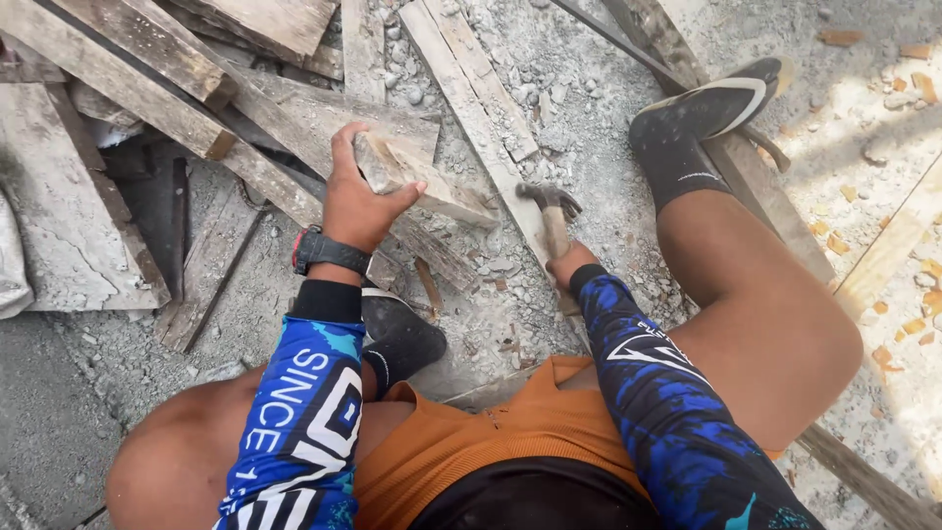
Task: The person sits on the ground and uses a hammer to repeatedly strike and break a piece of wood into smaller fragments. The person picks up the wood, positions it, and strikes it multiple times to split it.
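Note:
My left hand [355, 191] grips the near end of a weathered wooden plank piece [432, 185], lifting it off the rubble; a black watch sits on that wrist. My right hand [569, 263] is closed around the wooden handle of a claw hammer [551, 208], whose dark metal head points away from me just right of the plank. Both arms wear blue patterned sleeves. I am squatting, knees spread, in orange shorts.
Old cement-stained boards [147, 59] lie stacked at the upper left. A long plank [471, 79] runs up the middle over grey gravel. My right foot in a black sock and sandal [706, 108] rests on a beam; wood chips [913, 88] litter the right side.

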